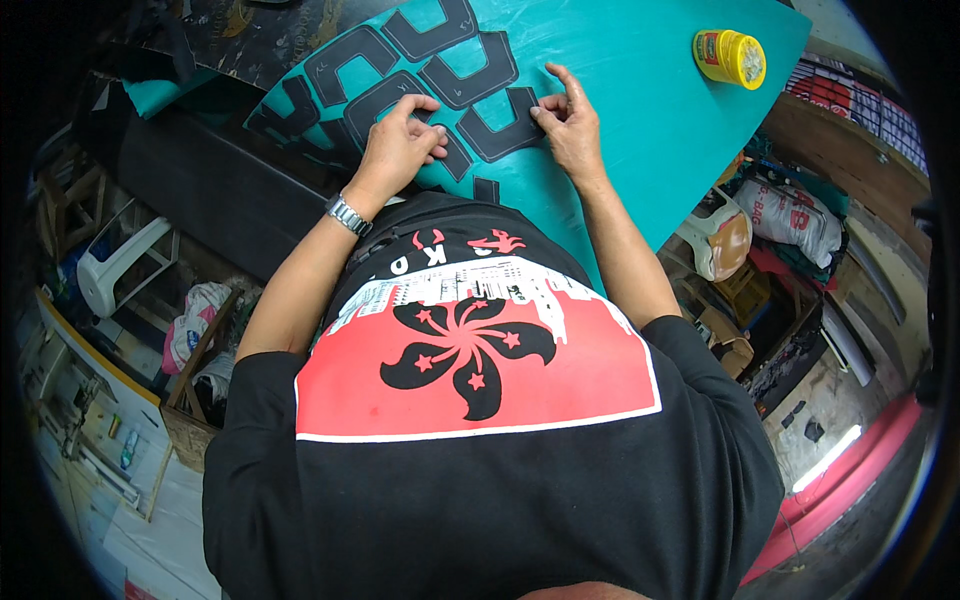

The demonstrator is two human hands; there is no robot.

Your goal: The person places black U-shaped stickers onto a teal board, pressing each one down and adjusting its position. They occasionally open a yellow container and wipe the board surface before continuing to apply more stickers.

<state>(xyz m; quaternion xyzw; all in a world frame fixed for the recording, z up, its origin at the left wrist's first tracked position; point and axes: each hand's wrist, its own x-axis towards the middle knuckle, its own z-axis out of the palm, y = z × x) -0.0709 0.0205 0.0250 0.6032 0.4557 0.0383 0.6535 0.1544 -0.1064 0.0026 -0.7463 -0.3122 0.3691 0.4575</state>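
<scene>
A teal sheet (640, 140) lies in front of me with several black U-shaped cut pieces spread over its left part, some with light marks. My right hand (575, 125) pinches at the right edge of one black U-shaped piece (500, 138), its index finger stretched upward. To the left, my left hand (402, 145) has curled fingers, the thumb near the fingertips, above a black strip-like piece (456, 160). Whether these fingers hold anything is hidden. Another U-shaped piece (470, 75) lies just beyond my hands. A small black piece (486, 190) rests near my shirt.
A yellow jar (729, 59) lies on its side at the sheet's far right. Black material (200, 170) drapes at the left. White plastic stools (125, 258) stand on the floor, along with a filled white sack (790, 215) at right and a sewing machine (100, 460) at lower left.
</scene>
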